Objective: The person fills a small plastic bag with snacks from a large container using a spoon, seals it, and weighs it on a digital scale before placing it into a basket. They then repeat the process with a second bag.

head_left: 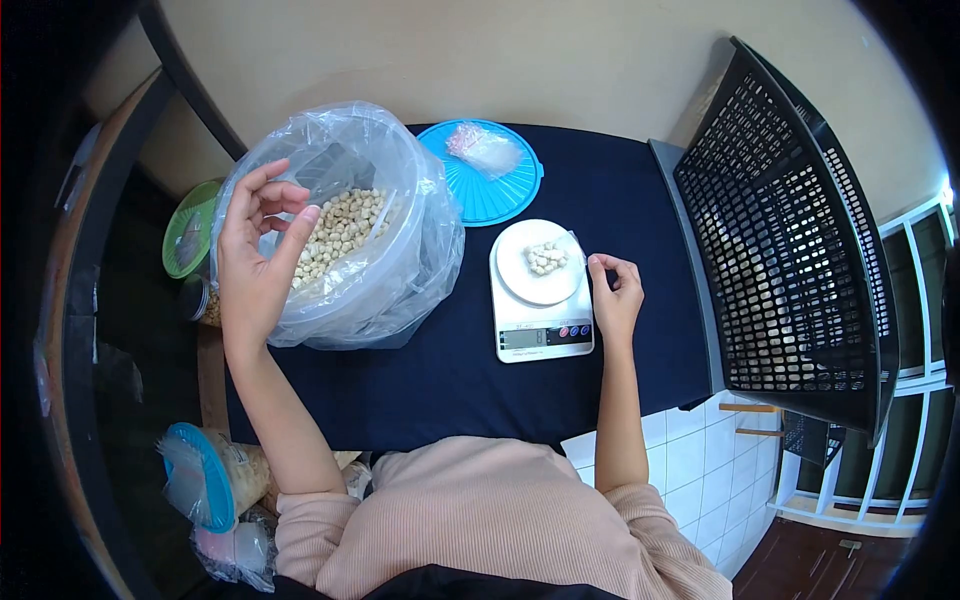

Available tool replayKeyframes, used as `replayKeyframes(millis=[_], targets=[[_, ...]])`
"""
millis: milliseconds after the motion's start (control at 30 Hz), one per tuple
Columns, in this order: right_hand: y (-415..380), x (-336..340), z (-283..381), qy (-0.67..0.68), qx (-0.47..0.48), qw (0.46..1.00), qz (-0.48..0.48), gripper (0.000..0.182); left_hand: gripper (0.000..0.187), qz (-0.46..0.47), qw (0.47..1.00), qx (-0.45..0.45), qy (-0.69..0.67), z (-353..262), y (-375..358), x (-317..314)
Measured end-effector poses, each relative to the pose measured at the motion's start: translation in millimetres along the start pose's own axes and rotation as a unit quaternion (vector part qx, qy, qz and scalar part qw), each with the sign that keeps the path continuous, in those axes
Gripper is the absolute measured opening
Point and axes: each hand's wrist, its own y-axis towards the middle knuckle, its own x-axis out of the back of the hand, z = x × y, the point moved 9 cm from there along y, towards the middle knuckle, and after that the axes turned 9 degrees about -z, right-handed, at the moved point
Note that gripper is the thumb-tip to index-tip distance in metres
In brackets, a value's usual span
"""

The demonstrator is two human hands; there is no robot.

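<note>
A clear plastic bag (425,270) lining a round tub stands at the left of the table, with many pale round pieces (340,235) inside. Over its left side is my left hand (262,235), fingers loosely curved and apart from the thumb, with nothing visible in it. A white digital kitchen scale (510,318) sits right of the tub. On its round plate lies a small clear bag (547,258) of the same pale pieces. My right hand (617,292) pinches this small bag's open edge at the plate's right side. The scale's display digits are too small to read surely.
Behind the scale, a blue lid (480,205) carries a stack of small clear bags (486,148). A black perforated basket (775,250) stands at the right edge of the dark tablecloth (640,220). A green lid (175,240) and a jar (205,302) are left of the tub.
</note>
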Motion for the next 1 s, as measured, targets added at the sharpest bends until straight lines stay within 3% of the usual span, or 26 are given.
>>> replayKeyframes(millis=[267, 333, 400, 467, 533, 667, 833, 1000], targets=[[2.4, -19.0, 16.8, -0.058, 0.065, 0.995, 0.044, 0.013, 0.04, 0.007, 1.0, 0.005, 0.005, 0.1, 0.0, -1.6], [8.6, -23.1, 34.3, 0.119, 0.05, 0.989, 0.065, 0.011, 0.04, 0.02, 1.0, 0.002, -0.002, -0.4, 0.0, -3.5], [20.1, -29.6, 54.5, 0.195, 0.054, 0.974, 0.099, 0.008, 0.04, 0.028, 1.0, 0.012, -0.006, 0.4, 0.4, -5.0], [33.3, -18.3, 108.6, 0.223, 0.15, 0.96, 0.076, 0.006, 0.039, 0.033, 0.999, 0.02, -0.01, 0.8, 0.4, -5.4], [44.6, -13.1, 149.1, 0.273, 0.187, 0.941, 0.069, 0.005, 0.04, 0.04, 0.999, 0.018, -0.02, 0.2, 0.6, -6.1], [39.9, -18.5, 231.2, 0.392, 0.203, 0.888, 0.126, 0.008, 0.034, 0.031, 0.995, 0.018, -0.096, 0.9, 1.7, -0.9], [4.0, -61.9, 298.1, 0.442, 0.237, 0.829, 0.248, 0.012, 0.03, 0.007, 0.984, 0.02, -0.174, 3.2, 4.9, 9.9], [-28.4, -99.9, 317.4, 0.437, 0.269, 0.802, 0.307, 0.014, 0.031, 0.014, 0.971, 0.031, -0.238, 7.7, 5.8, 8.3]])
